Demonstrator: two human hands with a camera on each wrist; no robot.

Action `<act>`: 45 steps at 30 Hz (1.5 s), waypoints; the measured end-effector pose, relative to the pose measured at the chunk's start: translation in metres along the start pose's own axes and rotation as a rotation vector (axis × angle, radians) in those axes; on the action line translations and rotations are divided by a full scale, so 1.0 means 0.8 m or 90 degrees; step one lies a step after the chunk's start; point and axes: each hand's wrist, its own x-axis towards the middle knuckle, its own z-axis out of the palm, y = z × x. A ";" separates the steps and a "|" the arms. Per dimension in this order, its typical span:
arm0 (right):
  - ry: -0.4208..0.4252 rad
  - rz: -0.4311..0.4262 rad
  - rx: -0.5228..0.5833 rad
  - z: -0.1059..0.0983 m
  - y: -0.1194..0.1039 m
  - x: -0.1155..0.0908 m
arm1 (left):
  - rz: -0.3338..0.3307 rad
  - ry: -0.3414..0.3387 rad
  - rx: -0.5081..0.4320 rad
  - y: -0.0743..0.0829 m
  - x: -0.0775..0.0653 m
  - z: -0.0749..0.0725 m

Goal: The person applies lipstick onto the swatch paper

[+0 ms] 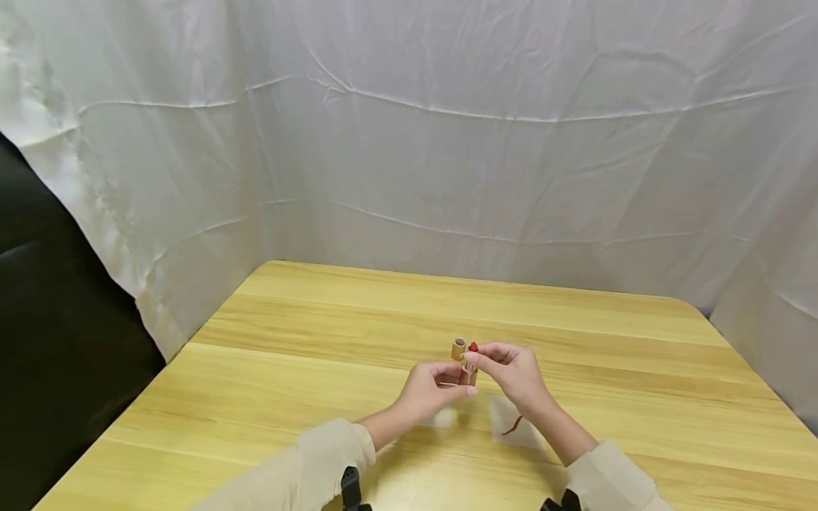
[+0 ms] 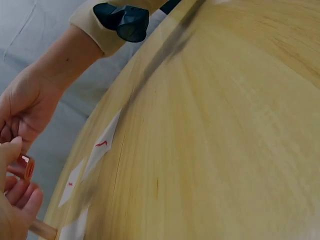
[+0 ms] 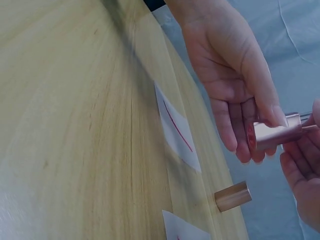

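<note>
An uncapped lipstick is held between both hands over the table, its red tip (image 1: 473, 347) upward in the head view. My left hand (image 1: 424, 389) grips the shiny rose-gold base (image 3: 275, 135), thumb along its side. With thumb and fingers, my right hand (image 1: 511, 369) pinches the upper part of the tube, just below the red tip. A gold lipstick cap (image 1: 459, 347) stands upright on the table just beyond the hands, its open end up; the right wrist view also shows this cap (image 3: 233, 196).
Below my right wrist lies a white paper slip (image 1: 520, 426) with a red stroke. Another paper slip (image 1: 441, 417) is partly hidden under my left hand. The wooden table (image 1: 307, 312) ends at a pale curtain (image 1: 479, 156); something black (image 1: 57, 305) hangs at the left.
</note>
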 end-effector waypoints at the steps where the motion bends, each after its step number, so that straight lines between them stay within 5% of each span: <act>1: 0.008 0.005 0.003 0.001 0.000 0.000 | -0.005 0.018 -0.005 0.001 0.000 0.002; 7: 0.058 0.036 0.026 0.005 -0.005 0.000 | -0.031 0.100 -0.018 0.005 -0.001 0.016; 15: 0.078 0.049 0.045 0.010 -0.008 -0.001 | -0.036 0.145 -0.015 0.003 -0.001 0.022; 28: 0.071 0.052 -0.015 0.004 -0.003 -0.002 | -0.045 0.147 -0.005 0.000 0.001 0.024; 45: 0.079 0.018 0.006 0.006 -0.004 -0.004 | -0.032 0.129 -0.018 -0.004 0.000 0.020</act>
